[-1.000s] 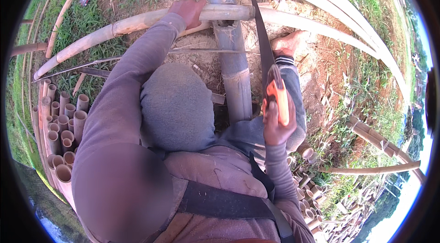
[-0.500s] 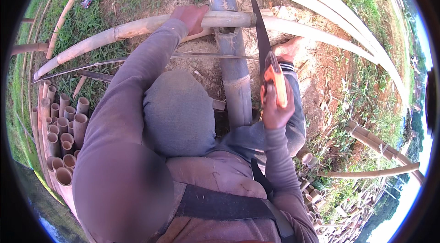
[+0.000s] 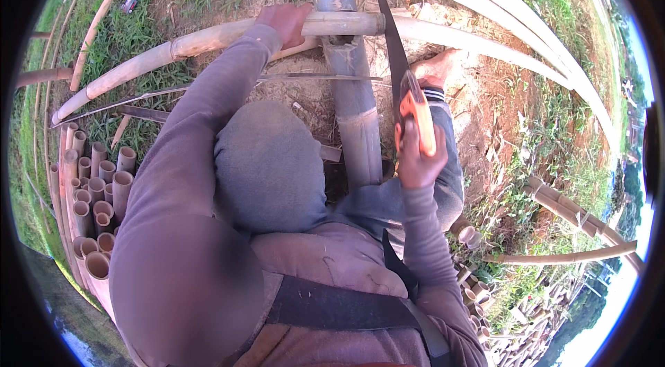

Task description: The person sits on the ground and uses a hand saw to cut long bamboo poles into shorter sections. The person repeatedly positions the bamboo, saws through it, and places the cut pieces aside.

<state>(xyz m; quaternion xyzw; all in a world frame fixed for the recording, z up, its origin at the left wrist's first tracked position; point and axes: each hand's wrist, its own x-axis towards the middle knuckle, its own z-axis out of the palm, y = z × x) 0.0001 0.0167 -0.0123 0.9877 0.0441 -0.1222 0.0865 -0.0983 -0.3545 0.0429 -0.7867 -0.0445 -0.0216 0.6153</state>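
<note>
My left hand is closed over a long pale bamboo pole, which lies across a thick grey bamboo trunk. In my right hand is a handsaw, gripped by its orange handle. The dark blade points away from me and stands at the pole's right end, just right of the trunk. Whether its teeth touch the bamboo I cannot tell. A dark notch shows in the trunk under the pole. A thin strip crosses the trunk closer to me.
Upright cut bamboo tubes are packed together at my left. Long pale bamboo poles curve along the far right. My bare foot rests right of the saw blade. More cut pieces lie at the lower right, near a bamboo rail.
The saw and my right hand have shifted very slightly away from me. My left hand keeps its hold on the pole, and the whole view has moved a little.
</note>
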